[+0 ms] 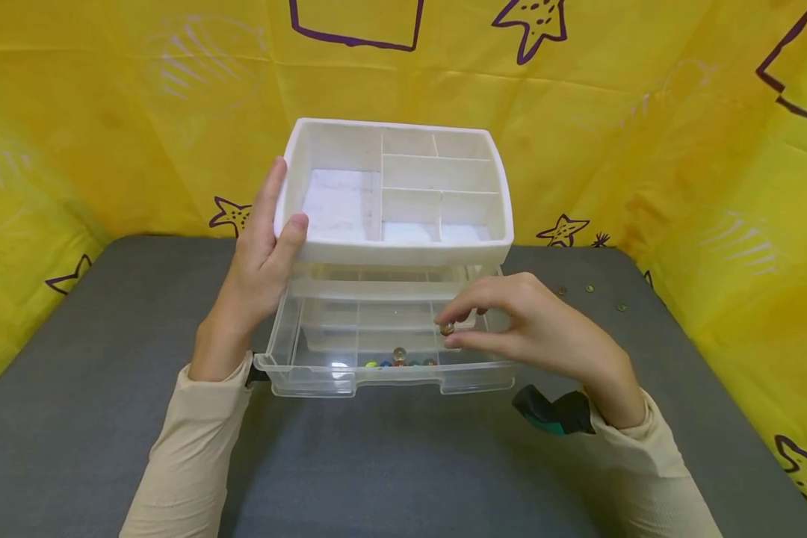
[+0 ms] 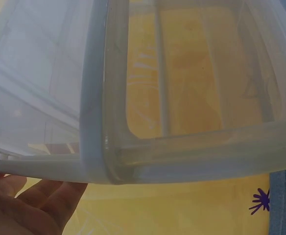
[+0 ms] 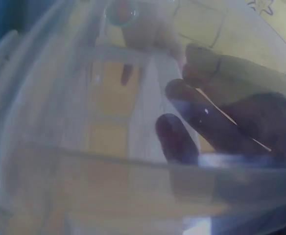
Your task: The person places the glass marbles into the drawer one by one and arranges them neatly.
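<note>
A white plastic organizer box (image 1: 403, 254) with a divided top tray stands tilted back, its clear drawer (image 1: 403, 379) pulled out toward me. My left hand (image 1: 258, 261) grips the box's left side, thumb at the front corner and fingers along the outer wall; the left wrist view shows those fingers (image 2: 59, 203) under the rim. Over the drawer's right part, my right hand (image 1: 531, 321) pinches a glass marble (image 1: 447, 329) between thumb and fingertips. Several coloured marbles (image 1: 400, 354) lie along the drawer's front wall. Through clear plastic, the right wrist view shows right-hand fingers (image 3: 177, 139).
Several small greenish marbles (image 1: 589, 288) lie on the grey table (image 1: 390, 463) to the right of the box. A yellow cloth (image 1: 578, 149) with drawn stars and shells hangs behind and at both sides.
</note>
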A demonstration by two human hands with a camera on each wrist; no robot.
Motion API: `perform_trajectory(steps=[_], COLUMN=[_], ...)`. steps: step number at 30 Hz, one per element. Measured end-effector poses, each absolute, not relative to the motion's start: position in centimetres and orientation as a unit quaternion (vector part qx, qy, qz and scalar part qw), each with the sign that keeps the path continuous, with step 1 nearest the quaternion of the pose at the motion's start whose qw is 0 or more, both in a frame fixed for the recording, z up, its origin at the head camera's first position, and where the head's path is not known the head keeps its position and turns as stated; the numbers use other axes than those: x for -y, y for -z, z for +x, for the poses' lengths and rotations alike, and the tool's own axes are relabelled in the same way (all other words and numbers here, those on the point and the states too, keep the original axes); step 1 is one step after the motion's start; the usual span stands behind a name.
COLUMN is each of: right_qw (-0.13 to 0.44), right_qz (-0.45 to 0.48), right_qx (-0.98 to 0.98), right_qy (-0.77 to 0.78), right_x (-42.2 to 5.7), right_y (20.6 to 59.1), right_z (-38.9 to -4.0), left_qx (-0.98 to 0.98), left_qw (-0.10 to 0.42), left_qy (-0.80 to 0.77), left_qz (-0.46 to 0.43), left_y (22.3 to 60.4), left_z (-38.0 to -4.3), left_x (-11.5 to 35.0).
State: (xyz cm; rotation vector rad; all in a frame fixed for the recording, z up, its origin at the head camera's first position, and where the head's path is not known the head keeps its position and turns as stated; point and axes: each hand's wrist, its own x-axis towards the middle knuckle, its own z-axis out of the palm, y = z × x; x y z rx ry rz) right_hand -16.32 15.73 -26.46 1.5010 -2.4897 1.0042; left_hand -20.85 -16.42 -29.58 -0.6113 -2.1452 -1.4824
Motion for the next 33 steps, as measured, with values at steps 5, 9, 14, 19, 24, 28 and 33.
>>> perform_trajectory(steps=[5,9,14,19,24,28,33], right_qw=[-0.025,-0.058,-0.083,-0.094,-0.100,-0.104,-0.104], right_qz=[0.470,0.458,0.443,0.439,0.437,0.421,0.419], right_qx=[0.834,0.850,0.865,0.870,0.873,0.883,0.885], right_qy=[-0.286,-0.254,-0.218,-0.204,-0.193,-0.181,-0.177], right_x=[-15.1,-14.6,-14.1,-13.8,-13.5,-13.3,-13.3], right_y=[25.7,25.2,24.9,24.8,24.9,24.8,24.8], right_z=[-16.4,-16.4,-16.4,-16.4,-16.5,-16.4,-16.5], left_qx=[0.780,0.779,0.778,0.777,0.779,0.781,0.783], left_qw=[0.238,0.238,0.238,0.239,0.240,0.239,0.238], left_qy=[0.533,0.533,0.534,0.532,0.530,0.529,0.527], left_qz=[-0.228,-0.228,-0.229,-0.235,-0.233,-0.230,-0.229], left_y=[29.6,29.6,29.6,29.6,29.6,29.6,29.5], left_z=[-20.9,-20.9,-20.9,-21.0,-21.0,-21.0,-20.9], left_x=[16.5,16.6,16.6,16.5,16.5,16.5,16.5])
